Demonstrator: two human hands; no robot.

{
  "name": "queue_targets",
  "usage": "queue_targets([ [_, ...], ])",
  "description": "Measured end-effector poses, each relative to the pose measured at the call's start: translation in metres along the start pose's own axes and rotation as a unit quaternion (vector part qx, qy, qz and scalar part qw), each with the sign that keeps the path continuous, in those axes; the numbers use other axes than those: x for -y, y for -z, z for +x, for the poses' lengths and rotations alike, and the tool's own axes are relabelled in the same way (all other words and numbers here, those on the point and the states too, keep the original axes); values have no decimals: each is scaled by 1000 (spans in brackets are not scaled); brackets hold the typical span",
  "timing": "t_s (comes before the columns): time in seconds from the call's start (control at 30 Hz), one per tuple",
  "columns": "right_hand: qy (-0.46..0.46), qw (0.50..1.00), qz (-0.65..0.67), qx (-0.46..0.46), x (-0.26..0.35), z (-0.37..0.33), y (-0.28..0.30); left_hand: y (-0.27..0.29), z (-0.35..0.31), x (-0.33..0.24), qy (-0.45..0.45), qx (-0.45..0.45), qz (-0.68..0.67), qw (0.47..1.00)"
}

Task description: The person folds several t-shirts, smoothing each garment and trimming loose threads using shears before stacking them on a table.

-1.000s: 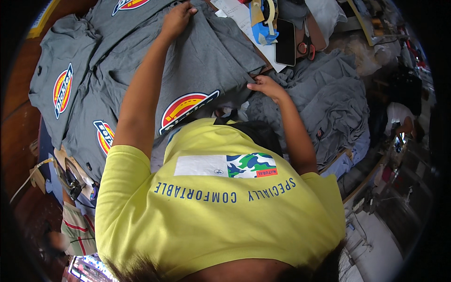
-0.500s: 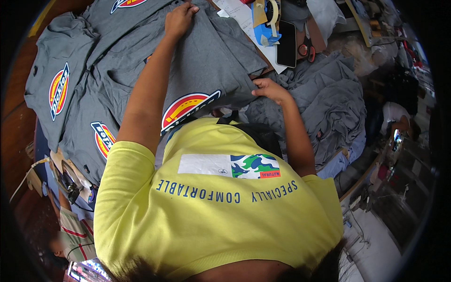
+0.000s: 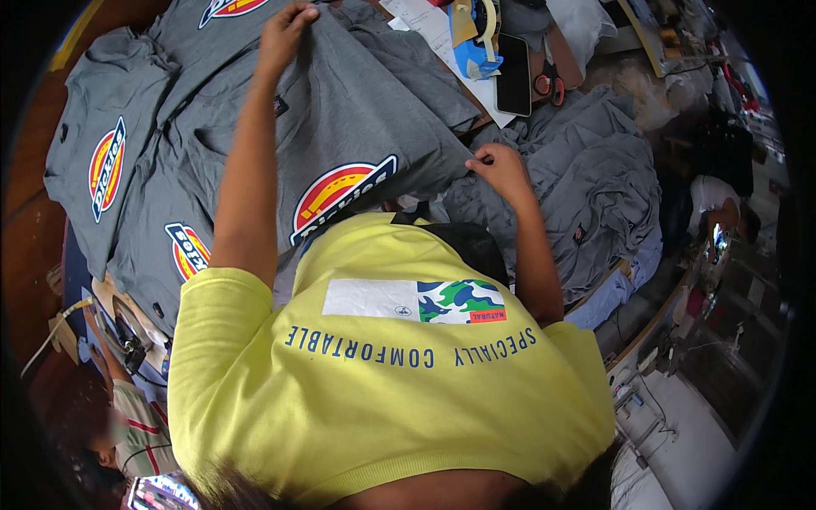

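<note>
A grey T-shirt (image 3: 365, 110) with a large red, yellow and blue printed logo is stretched between my hands. My left hand (image 3: 286, 41), at the far side, is closed on one edge of it. Nearer me on the right, my right hand (image 3: 503, 172) pinches the shirt's other corner. The logo half faces up close to my yellow top, its lower part hidden by the fabric's fold. Under and left of this shirt lie more grey shirts (image 3: 140, 85) with the same print.
A crumpled heap of grey garments (image 3: 595, 170) lies on the right. Beyond it are red-handled scissors (image 3: 550, 83), a black phone (image 3: 513, 76), a tape dispenser (image 3: 476, 42) and papers (image 3: 425, 30). One person sits at lower left (image 3: 140, 425), another at far right (image 3: 714, 200).
My left hand has moved left, drawing the shirt's far edge with it. My right hand has shifted slightly right and nearer me, and the cloth between them is more spread.
</note>
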State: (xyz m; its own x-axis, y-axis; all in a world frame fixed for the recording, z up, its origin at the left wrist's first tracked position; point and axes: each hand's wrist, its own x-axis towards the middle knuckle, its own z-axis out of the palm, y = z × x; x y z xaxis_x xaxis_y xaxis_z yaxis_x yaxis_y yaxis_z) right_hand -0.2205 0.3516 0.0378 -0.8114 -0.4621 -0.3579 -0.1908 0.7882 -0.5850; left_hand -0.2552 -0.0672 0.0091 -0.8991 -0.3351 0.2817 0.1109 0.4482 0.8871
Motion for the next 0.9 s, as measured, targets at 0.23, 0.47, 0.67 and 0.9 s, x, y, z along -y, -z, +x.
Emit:
queue_targets([
  [0.23,174,982,0,-75,41,-37,-35,91,-92,-24,-122,21,193,973],
  [0.47,196,975,-93,50,26,-31,-54,71,-164,-16,204,-103,-199,953],
  [0.67,174,979,-87,58,18,-30,-69,66,-180,-31,248,-102,-444,855],
  [0.9,148,985,-63,61,22,-33,-75,69,-192,-26,225,-94,-437,866],
])
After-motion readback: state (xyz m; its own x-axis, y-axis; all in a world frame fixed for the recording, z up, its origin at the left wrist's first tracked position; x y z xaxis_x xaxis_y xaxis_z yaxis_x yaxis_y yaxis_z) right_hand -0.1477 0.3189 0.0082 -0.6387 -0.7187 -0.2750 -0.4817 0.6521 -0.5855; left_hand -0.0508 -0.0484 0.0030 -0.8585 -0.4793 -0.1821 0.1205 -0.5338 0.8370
